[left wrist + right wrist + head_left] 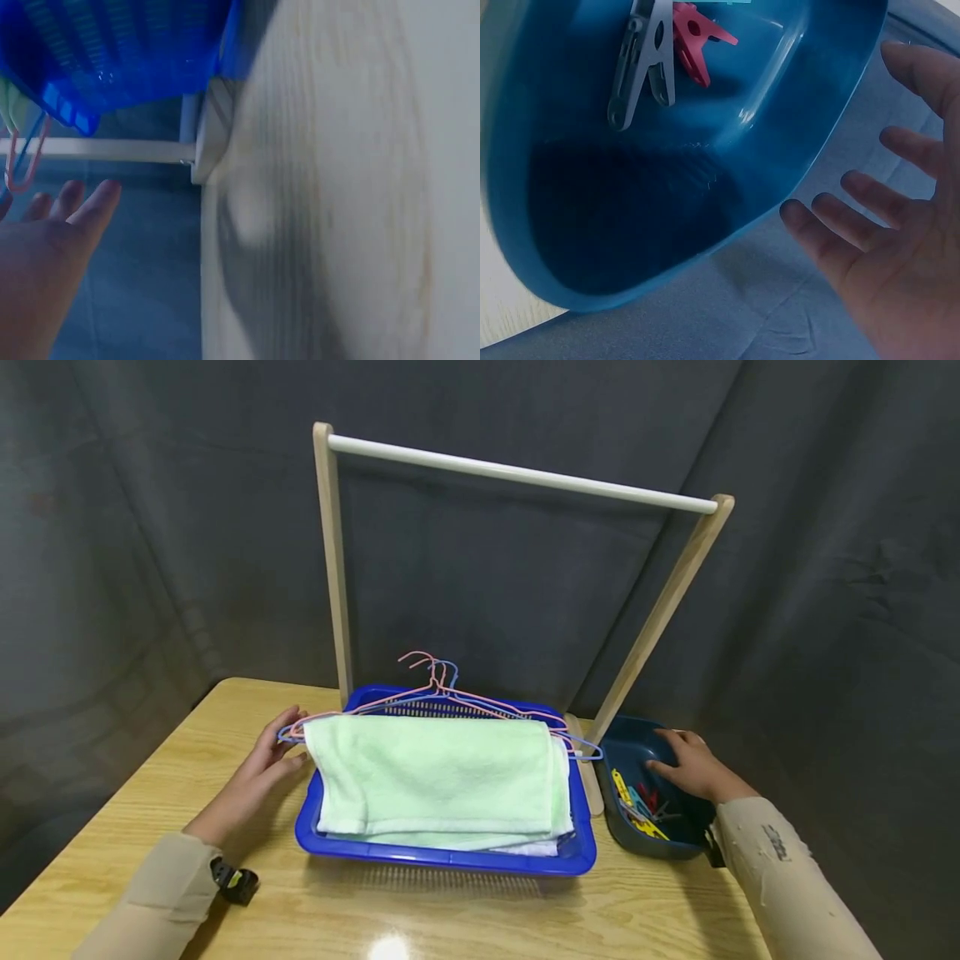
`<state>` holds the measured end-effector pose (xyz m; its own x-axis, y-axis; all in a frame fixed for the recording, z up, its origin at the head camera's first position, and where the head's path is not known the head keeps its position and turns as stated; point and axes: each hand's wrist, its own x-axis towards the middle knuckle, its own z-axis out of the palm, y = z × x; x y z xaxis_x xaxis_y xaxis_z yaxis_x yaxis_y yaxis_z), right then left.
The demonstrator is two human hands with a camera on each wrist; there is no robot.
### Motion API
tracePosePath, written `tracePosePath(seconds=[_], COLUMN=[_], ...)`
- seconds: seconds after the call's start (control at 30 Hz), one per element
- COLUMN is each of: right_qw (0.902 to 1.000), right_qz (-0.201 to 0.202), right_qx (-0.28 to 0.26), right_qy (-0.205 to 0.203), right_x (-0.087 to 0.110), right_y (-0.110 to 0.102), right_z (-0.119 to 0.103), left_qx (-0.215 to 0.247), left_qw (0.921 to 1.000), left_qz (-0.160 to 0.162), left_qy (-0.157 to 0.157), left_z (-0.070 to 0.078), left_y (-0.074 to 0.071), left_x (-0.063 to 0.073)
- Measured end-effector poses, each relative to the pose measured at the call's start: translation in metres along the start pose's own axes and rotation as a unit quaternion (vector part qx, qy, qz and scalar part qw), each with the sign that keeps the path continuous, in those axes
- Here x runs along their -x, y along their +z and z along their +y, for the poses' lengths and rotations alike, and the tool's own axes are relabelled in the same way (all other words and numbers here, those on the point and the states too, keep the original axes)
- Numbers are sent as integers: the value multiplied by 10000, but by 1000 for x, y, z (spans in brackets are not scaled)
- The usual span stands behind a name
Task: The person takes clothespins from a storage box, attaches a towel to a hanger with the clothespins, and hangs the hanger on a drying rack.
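My left hand (pixel 264 762) is at the left ends of the pink and blue wire hangers (pixel 433 687), its fingers loosely extended. In the left wrist view, a pink hanger end (pixel 28 169) lies close to those fingers; contact is hard to tell. Pale green towels (pixel 442 772) hang folded over the hangers and lie across the blue basket (pixel 442 857). Over the right side of a dark blue bin (pixel 626 839), my right hand (pixel 696 766) holds nothing, fingers spread. Several clothes pegs lie in the bin, among them a grey peg (pixel 645 64) and a red peg (pixel 694 41).
Behind the basket stands a rack with a white rail (pixel 517 472) between wooden posts, the right post (pixel 656 627) passing near the bin. Everything stands on a wooden table (pixel 360 910). A dark grey curtain (pixel 495 585) hangs behind.
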<state>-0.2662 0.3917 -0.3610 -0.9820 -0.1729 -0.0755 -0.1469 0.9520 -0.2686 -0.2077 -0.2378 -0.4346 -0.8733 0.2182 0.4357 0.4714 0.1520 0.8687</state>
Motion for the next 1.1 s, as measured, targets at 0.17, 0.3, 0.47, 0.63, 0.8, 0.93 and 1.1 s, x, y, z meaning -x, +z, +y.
tracePosePath(seconds=[0.17,0.3,0.47,0.63,0.8,0.93,1.1], right_qw=[10000,9999,9998,9998,9998,9998,9998], right_qz=[-6,-71,-124,-136,-143,-160,-123], right_qx=[85,103,94,53,66,92,108], right_qy=[15,54,134,123,111,117,111], right_x=[0,1,3,4,5,5,4], right_y=[1,0,-1,-2,-2,-2,0], right_z=[0,1,2,2,3,5,7], left_qx=[-218,-509,-508,-465,-642,-868,-912], left_qw=[9995,9976,9978,9969,9950,9941,9938], left_qz=[196,195,114,201,248,224,-25], left_qy=[-87,-431,-400,-594,-726,-614,-630], left_z=[8,16,20,24,28,28,31], left_y=[10,17,28,37,41,43,43], left_x=[0,2,8,14,15,17,19])
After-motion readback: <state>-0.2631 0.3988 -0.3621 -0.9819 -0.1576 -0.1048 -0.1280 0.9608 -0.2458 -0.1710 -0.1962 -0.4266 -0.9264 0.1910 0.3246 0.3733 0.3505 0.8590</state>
